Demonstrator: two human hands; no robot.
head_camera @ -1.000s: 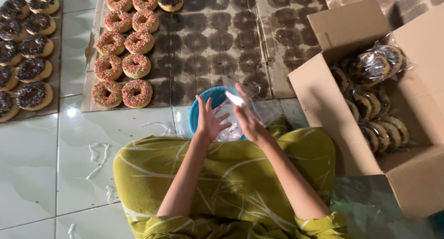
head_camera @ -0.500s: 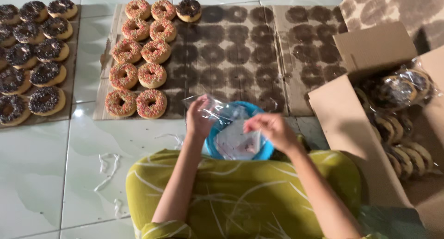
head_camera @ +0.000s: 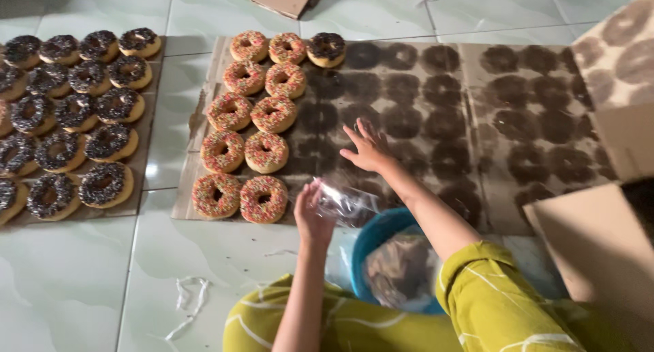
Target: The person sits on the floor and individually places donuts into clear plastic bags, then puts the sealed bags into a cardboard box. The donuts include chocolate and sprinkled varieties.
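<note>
Clear crinkly plastic bag (head_camera: 344,201) pinched in left hand (head_camera: 312,212), just above blue round plastic basin (head_camera: 381,240). Right hand (head_camera: 368,146) open, fingers spread, reaching over stained brown cardboard sheet (head_camera: 436,120) toward round doughnuts with coloured sprinkles (head_camera: 266,151). Best lifted by the rim, sparing the topping, with bag mouth held wide.
</note>
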